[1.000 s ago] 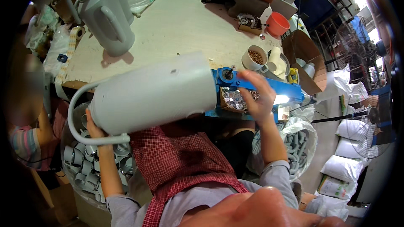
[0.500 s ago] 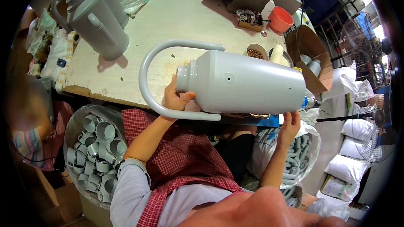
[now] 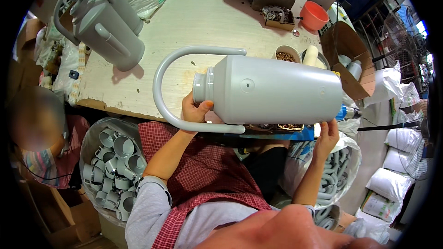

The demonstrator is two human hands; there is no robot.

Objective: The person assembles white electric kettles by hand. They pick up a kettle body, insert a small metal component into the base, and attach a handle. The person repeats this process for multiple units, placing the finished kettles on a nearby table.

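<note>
A grey plastic jug body [image 3: 281,90] lies sideways in the air in front of me, over the table's near edge, its neck to the left. A small hole in a round recess shows on the side facing up. A large U-shaped grey handle [image 3: 161,71] loops around the neck end, its tips beside the body's shoulders. My left hand [image 3: 194,110] is closed round the neck, thumb on the near side. With its fingers at the near edge of the base, my right hand [image 3: 326,137] steadies the other end; its fingertips are partly hidden.
Two grey jugs with handles [image 3: 108,32] stand at the table's far left. A red bowl [image 3: 314,16], a box of small metal parts [image 3: 278,16] and a cup of brass-coloured pieces [image 3: 286,55] sit far right. Bags of grey parts [image 3: 115,166] and curved handles [image 3: 330,175] flank me. A person sits left.
My view has shifted slightly, so the surroundings sit further right. The jug's base end and my right hand have moved a little to the right; both hands keep their hold.
</note>
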